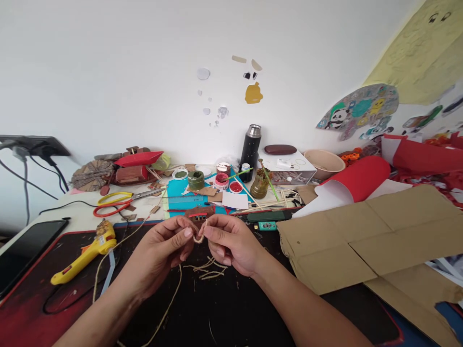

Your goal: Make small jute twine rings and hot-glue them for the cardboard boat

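Observation:
A short loop of twine (pixel 198 240) hangs between my two hands, above the black mat. My left hand (pixel 170 243) pinches one side of it between thumb and fingers. The other side is pinched by my right hand (pixel 229 241), with a short end sticking up beside the fingertips. On the mat just beyond and below the hands lie several cut twine pieces (pixel 211 270). A long strand of twine (pixel 173 299) curves over the mat under my left hand. Behind the hands sits a small brown model piece (pixel 198 214), partly hidden by them.
At the left are a yellow glue gun (pixel 87 255), scissors (pixel 114 205) and a phone (pixel 31 250). Paint jars (pixel 196 180), a black thermos (pixel 250 152) and sticks stand behind. Cardboard sheets (pixel 361 231) and a red paper roll (pixel 369 178) cover the right side.

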### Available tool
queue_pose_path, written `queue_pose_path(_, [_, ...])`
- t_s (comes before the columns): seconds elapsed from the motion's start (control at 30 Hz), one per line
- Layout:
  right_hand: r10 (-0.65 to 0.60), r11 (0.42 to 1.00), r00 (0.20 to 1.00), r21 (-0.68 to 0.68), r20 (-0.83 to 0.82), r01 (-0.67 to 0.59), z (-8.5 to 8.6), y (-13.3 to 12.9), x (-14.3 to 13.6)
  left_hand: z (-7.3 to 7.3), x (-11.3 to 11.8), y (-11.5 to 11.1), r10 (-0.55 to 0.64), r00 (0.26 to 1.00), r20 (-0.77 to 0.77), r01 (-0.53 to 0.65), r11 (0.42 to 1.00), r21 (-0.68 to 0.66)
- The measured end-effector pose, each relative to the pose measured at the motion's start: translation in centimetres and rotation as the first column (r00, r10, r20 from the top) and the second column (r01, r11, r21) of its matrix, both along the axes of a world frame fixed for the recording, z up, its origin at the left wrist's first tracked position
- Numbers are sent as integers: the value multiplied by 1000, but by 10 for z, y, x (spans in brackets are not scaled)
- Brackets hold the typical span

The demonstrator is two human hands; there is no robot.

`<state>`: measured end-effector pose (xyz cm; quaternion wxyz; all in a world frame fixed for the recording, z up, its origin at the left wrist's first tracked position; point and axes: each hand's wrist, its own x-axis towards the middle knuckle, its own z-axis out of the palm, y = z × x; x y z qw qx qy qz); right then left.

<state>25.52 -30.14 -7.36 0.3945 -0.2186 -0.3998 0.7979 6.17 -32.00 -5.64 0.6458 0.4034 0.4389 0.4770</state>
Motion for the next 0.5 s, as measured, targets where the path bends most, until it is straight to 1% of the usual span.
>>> queue_pose_path(0.13, [50, 999, 999, -5, -22, -50, 2, -2, 0, 2, 1, 0, 17, 1000, -11, -18, 1000, -4])
queue_pose_path(0.3, [122, 993, 992, -10, 14, -122, 3, -2, 2, 7, 3, -2, 47, 998, -32, -48, 999, -15])
queue_pose_path(0.4, [158, 987, 986, -2, 46, -158, 3, -1, 3, 8, 1, -2, 64, 995, -74, -66, 997, -27])
queue_pose_path(0.5, [162, 987, 984, 10, 77, -163, 2, 0, 4, 6, -1, -2, 71, 988, -135, -75, 997, -25])
